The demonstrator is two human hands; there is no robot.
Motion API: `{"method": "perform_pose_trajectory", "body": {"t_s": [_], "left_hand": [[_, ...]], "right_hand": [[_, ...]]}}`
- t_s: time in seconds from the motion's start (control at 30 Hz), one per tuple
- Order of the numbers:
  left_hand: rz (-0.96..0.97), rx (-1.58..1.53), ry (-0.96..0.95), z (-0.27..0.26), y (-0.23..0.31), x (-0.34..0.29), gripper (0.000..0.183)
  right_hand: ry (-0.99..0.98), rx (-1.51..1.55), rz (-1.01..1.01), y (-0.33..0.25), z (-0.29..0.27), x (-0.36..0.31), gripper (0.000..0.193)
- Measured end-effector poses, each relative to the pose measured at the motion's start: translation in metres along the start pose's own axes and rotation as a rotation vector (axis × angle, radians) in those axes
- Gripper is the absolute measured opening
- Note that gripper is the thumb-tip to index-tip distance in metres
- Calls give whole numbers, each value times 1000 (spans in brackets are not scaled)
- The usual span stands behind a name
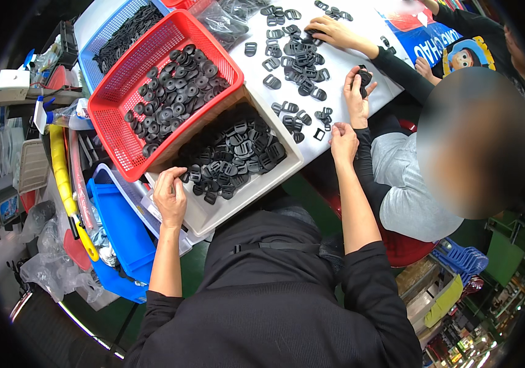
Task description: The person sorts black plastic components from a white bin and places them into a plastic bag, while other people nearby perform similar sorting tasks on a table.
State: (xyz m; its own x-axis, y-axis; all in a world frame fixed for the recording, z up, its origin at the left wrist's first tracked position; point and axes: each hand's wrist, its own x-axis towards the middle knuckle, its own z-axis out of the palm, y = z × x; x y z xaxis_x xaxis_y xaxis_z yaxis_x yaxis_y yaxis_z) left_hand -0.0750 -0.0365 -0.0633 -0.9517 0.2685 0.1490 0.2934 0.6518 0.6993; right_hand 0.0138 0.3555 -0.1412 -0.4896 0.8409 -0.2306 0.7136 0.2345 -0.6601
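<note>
A grey bin (287,175) in front of me holds many black plastic strap buckles (238,150). At its near left corner my left hand (169,199) is closed, fingertips curled onto a black buckle (185,176). My right hand (344,146) is closed in a pinch above the table's edge, right of the bin; whatever it may hold is too small to make out. Nearest to it on the white table lie a small square black buckle (319,134) and a small cluster of black buckles (294,122).
A red basket (112,116) of round black discs rests against the bin's far side, with a blue basket (91,58) of black parts behind. A co-worker at right holds a black piece (365,76) and reaches to a buckle pile (302,64). A blue bin (124,233) stands left.
</note>
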Motion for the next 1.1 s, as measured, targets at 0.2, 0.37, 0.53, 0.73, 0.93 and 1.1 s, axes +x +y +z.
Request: {"method": "perform_pose_trajectory", "body": {"t_s": [0.2, 0.37, 0.53, 0.73, 0.93, 1.1], "left_hand": [[11, 15, -14, -2, 0, 0, 24], [27, 25, -31, -3, 2, 2, 24], [25, 33, -38, -2, 2, 2, 24], [18, 14, -24, -2, 5, 3, 23], [32, 4, -23, -2, 4, 3, 23], [34, 8, -22, -2, 3, 2, 23]], "right_hand": [[5, -240, -221, -17, 4, -7, 27], [33, -287, -304, -17, 9, 1, 32], [32, -76, -228, -12, 7, 7, 19], [-10, 222, 90, -3, -1, 0, 14], [-11, 263, 161, 6, 0, -1, 15], [-30, 322, 191, 6, 0, 0, 15]]}}
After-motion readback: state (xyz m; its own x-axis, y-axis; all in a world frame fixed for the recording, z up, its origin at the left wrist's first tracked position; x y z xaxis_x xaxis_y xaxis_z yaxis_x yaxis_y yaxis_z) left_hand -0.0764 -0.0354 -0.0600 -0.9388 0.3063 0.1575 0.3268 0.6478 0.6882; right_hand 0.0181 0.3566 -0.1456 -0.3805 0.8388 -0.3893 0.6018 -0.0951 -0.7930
